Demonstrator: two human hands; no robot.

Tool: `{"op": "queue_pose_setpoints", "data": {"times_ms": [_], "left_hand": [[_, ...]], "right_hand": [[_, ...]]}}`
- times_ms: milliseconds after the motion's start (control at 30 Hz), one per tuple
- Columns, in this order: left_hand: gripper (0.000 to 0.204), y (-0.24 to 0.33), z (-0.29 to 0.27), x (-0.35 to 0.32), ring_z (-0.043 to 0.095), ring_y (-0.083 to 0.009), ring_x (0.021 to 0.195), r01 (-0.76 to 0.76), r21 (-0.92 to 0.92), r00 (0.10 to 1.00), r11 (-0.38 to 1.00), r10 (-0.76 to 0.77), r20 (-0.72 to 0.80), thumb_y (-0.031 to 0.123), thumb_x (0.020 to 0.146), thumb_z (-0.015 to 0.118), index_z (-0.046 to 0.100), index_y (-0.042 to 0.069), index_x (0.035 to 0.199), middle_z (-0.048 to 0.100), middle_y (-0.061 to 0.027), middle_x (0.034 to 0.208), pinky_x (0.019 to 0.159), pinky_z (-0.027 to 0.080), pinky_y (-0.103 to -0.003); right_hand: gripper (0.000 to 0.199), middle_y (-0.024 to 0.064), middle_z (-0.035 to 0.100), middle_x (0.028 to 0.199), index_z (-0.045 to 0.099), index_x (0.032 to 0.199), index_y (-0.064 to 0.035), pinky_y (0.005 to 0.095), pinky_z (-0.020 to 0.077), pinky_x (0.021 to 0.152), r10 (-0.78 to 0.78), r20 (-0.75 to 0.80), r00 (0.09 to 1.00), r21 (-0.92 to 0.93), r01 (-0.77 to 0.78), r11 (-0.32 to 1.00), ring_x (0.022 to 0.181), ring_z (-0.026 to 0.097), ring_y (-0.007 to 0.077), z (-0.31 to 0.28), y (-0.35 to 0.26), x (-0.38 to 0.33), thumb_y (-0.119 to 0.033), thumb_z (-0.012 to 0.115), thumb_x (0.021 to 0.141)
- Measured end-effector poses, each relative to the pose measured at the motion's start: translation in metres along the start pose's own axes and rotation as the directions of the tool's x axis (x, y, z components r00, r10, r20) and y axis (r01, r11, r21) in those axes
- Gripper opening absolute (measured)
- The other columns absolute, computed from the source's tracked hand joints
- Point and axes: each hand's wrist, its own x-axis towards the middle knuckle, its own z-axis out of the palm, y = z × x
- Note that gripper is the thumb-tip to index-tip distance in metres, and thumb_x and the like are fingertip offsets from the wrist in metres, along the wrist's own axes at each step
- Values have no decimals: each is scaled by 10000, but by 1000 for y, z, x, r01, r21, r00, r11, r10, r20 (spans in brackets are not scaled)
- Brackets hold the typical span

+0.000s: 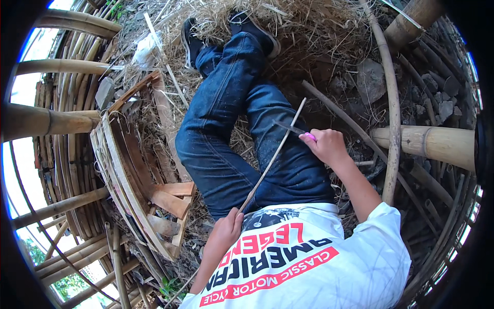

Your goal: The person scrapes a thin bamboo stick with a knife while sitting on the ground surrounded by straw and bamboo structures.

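A long thin bamboo strip (273, 159) slants across my lap, from near my waist up past my right thigh. Close to its lower part, my left hand (228, 227) is closed around it by my waist. In my right hand (328, 146) is a small knife (307, 136) with a pink handle, the fingers wrapped round it. The dark blade lies across the strip near its upper end, over the thigh of my blue jeans; whether it cuts in, I cannot tell. The strip's tail runs on behind my left forearm.
A broken wooden frame (135, 172) stands at my left. Bamboo poles (423, 142) rise on both sides, and a long stick (389, 98) leans at my right. Dry straw (314, 26) covers the ground by my feet, with stones (371, 81) and a white plastic bag (146, 50) nearby.
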Motion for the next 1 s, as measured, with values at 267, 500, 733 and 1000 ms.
{"op": "queue_pose_setpoints", "data": {"times_ms": [267,500,733,1000], "left_hand": [[243,-3,1,4,590,-470,688,-22,107,995,994,32,-95,252,1008,443,479,24,931,602,-266,701,598,438,-556],[265,9,0,10,598,-472,681,44,243,991,969,-10,-137,279,1016,420,475,34,930,606,-261,690,594,449,-560],[290,16,-8,12,582,-492,683,46,175,993,984,-26,-115,290,1024,403,475,29,923,592,-283,691,596,436,-575],[307,16,-6,12,579,-491,665,55,171,996,984,-41,-85,294,1031,391,459,22,906,581,-288,665,586,434,-577]], "right_hand": [[525,173,625,608,615,672,-83,455,504,531,29,-44,999,71,-26,997,597,644,370,8,-12,-3,-536,535,926],[456,185,614,617,598,769,-71,484,497,553,39,-31,999,362,-25,932,626,638,398,10,-38,0,-485,531,949],[459,176,635,623,665,811,-58,437,520,545,-86,65,994,241,68,968,602,654,350,17,-57,-10,-477,536,947],[493,190,635,629,668,780,-47,443,530,558,-3,105,994,246,-23,969,616,657,359,14,-48,-13,-486,523,951]]}}
